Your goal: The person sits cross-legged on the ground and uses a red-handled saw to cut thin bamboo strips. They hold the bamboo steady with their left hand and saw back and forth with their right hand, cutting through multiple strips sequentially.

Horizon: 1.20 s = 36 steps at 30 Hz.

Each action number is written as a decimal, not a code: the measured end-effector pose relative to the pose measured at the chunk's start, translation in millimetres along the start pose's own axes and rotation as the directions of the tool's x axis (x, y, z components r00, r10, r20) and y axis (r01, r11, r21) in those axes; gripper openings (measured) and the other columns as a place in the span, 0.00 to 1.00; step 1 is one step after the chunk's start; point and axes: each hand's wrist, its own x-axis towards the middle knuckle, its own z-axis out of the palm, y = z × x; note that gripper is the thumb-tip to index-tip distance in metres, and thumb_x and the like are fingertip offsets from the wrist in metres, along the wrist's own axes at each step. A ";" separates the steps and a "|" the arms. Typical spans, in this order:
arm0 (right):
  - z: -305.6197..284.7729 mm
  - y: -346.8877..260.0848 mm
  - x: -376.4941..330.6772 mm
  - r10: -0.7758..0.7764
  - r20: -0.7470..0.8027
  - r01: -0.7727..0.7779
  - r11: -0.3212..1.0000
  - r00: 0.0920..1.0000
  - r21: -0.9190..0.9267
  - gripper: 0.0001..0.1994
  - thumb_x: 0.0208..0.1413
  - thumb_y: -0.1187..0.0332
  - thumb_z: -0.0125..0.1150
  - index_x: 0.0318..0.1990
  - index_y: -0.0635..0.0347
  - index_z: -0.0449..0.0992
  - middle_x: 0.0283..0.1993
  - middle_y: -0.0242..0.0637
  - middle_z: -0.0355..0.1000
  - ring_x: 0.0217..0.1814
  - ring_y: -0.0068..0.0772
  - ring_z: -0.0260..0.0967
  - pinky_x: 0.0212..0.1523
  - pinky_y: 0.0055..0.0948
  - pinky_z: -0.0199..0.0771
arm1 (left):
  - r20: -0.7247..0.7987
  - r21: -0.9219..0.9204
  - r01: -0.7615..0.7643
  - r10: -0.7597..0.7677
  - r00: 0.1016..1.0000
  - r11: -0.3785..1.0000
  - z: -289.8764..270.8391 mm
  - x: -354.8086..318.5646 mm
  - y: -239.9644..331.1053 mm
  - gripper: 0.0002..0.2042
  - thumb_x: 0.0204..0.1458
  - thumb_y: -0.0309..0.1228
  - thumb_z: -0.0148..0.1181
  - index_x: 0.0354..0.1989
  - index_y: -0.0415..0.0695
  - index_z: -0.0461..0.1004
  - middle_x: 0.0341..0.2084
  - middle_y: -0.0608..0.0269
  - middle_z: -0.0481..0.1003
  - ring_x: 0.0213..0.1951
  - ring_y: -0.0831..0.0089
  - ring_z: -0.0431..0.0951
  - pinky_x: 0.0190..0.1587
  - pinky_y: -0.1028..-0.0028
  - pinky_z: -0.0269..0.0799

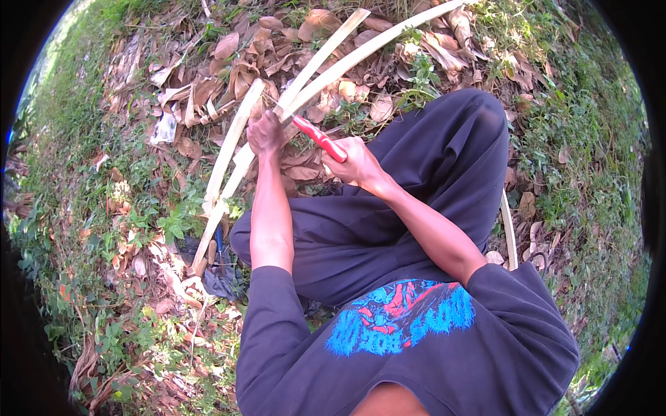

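Brown leaves [227, 46] are lying scattered, with a white scrap [164, 130] resting among them. Weeds [178, 222] are growing to either side.

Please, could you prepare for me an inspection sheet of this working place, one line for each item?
Surface: uneven ground, with dry leaves and small weeds.
Job's things: pale wood strips, several, lying at angles; red-handled tool, its far end hard to make out.
Clutter: white scrap on the left; dark crumpled sheet near the lower strip end.
Hands: left hand closed on the wood strips; right hand closed on the tool's red handle.
Cables: nothing seen.
Surroundings: grass and low plants on both sides.
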 end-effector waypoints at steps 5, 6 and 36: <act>-6.0 9.4 -55.6 0.001 0.081 -0.003 1.000 0.997 0.025 0.09 0.50 0.70 0.59 0.23 0.66 0.71 0.20 0.53 0.68 0.23 0.57 0.68 0.25 0.40 0.68 | -0.043 -0.065 0.016 -0.019 0.999 0.998 -1.6 -8.5 -2.4 0.26 0.63 0.42 0.36 0.26 0.38 0.79 0.24 0.42 0.78 0.38 0.51 0.78 0.44 0.52 0.71; -16.8 -2.5 -72.7 -0.032 0.009 0.032 0.999 0.999 0.004 0.07 0.49 0.71 0.59 0.23 0.65 0.72 0.20 0.52 0.68 0.22 0.56 0.68 0.25 0.39 0.68 | -0.052 -0.057 0.027 -0.030 0.998 0.998 -0.4 -11.3 -5.1 0.26 0.63 0.42 0.36 0.26 0.39 0.79 0.23 0.42 0.78 0.38 0.51 0.78 0.44 0.52 0.71; -7.9 18.1 -85.5 0.043 -0.019 -0.043 0.999 0.999 0.005 0.12 0.59 0.73 0.52 0.22 0.62 0.70 0.14 0.26 0.62 0.15 0.16 0.57 0.18 0.24 0.55 | -0.037 -0.234 0.075 -0.086 0.996 0.969 -3.9 -10.9 -8.5 0.27 0.62 0.42 0.34 0.16 0.44 0.74 0.18 0.52 0.77 0.40 0.60 0.75 0.45 0.59 0.65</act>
